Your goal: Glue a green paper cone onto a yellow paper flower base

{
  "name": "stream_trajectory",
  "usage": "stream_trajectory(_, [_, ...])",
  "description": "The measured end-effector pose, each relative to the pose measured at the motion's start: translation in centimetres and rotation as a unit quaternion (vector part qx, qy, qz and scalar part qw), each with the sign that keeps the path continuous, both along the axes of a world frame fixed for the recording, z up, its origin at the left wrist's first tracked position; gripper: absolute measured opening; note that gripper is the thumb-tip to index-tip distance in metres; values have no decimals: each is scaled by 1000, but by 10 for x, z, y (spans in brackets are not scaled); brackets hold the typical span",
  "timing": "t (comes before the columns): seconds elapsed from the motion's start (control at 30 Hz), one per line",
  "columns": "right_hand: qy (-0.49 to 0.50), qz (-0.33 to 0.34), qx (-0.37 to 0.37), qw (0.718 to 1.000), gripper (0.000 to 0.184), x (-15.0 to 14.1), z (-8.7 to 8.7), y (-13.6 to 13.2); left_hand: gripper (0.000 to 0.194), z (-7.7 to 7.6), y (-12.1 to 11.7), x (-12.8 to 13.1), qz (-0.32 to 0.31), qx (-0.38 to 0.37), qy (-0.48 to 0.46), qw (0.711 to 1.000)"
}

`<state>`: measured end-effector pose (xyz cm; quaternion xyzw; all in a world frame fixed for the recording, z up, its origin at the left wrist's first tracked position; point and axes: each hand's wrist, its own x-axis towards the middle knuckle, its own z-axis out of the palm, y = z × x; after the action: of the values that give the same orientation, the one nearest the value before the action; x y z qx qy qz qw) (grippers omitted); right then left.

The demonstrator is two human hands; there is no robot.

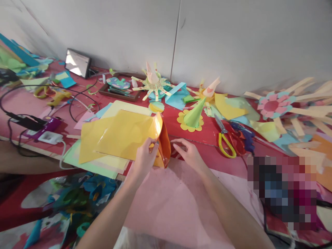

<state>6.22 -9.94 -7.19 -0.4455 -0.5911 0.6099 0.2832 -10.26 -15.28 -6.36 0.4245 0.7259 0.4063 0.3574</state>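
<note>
A glossy yellow-orange packet (127,133) lies across a pile of coloured paper sheets, its right end bulging open and showing deeper orange inside. My left hand (147,153) pinches the near edge of that open end between thumb and fingers. Just right of the opening is my right hand (188,152), fingers bent and apart, with nothing visible in them. Whether its fingertips touch the packet I cannot tell. Beneath both forearms spreads a large pink sheet (166,204). Beyond my hands stands a green paper cone on a yellow scalloped base (190,120).
Yellow-handled scissors (226,144) and a blue glue gun (243,136) lie to the right. Paper flowers (276,103) and a pencil tray (119,90) line the wall. At left are a yellow glue gun (59,97), a purple power strip (44,128) and loose cables. Paper scraps fill a lower-left area.
</note>
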Motion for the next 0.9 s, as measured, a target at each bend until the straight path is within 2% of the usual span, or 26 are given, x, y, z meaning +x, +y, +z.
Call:
stream_trajectory(0.1, [-7,5,11,1000,23,-2,1,-2,14,0,0,1,7,-4,12,1000])
stream_trajectory(0.37, [-4,77,81,994,27,-2,-3,-6,13,5,2,5,-14,-19,42,999])
stream_trajectory(0.53, [1,85,78,993,27,-1,-5,-6,10,9,2,5,-17,-25,59,998])
stream_trajectory(0.73, [-11,79,66,995,25,-2,-2,-6,10,4,2,4,-19,-22,71,997])
stream_trajectory(0.9, [-2,106,100,989,24,-2,3,-7,10,2,3,4,-19,-21,104,994])
